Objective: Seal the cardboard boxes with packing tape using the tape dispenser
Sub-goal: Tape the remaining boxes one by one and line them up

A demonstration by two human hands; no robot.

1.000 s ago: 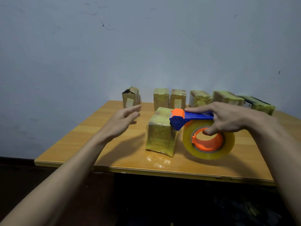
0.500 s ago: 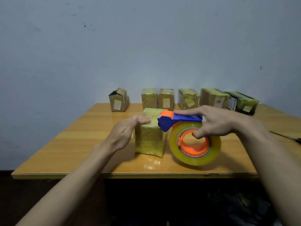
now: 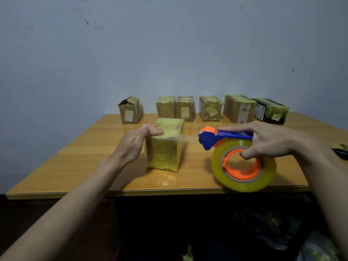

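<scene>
A small cardboard box [image 3: 165, 151] wrapped in yellowish tape stands near the front of the wooden table [image 3: 90, 159]. My left hand [image 3: 137, 142] rests against its left side, straight fingers pressing flat on its top. My right hand [image 3: 271, 142] grips the blue and orange tape dispenser [image 3: 224, 138], thumb hooked inside the orange core of the big clear tape roll [image 3: 244, 166]. The dispenser is held to the right of the box, and a strip of clear tape [image 3: 190, 138] stretches from the box's upper right edge to the dispenser head.
Several more small boxes line the back of the table by the wall: an untaped one with an open flap [image 3: 130, 110] at the left, taped ones [image 3: 184, 108] in the middle, a dark box [image 3: 271, 112] at the right. A dark object [image 3: 340, 153] lies at the table's right edge.
My left hand came down onto the box's top and left side. My right hand pulled the dispenser away to the right, drawing a strip of tape out from the box.
</scene>
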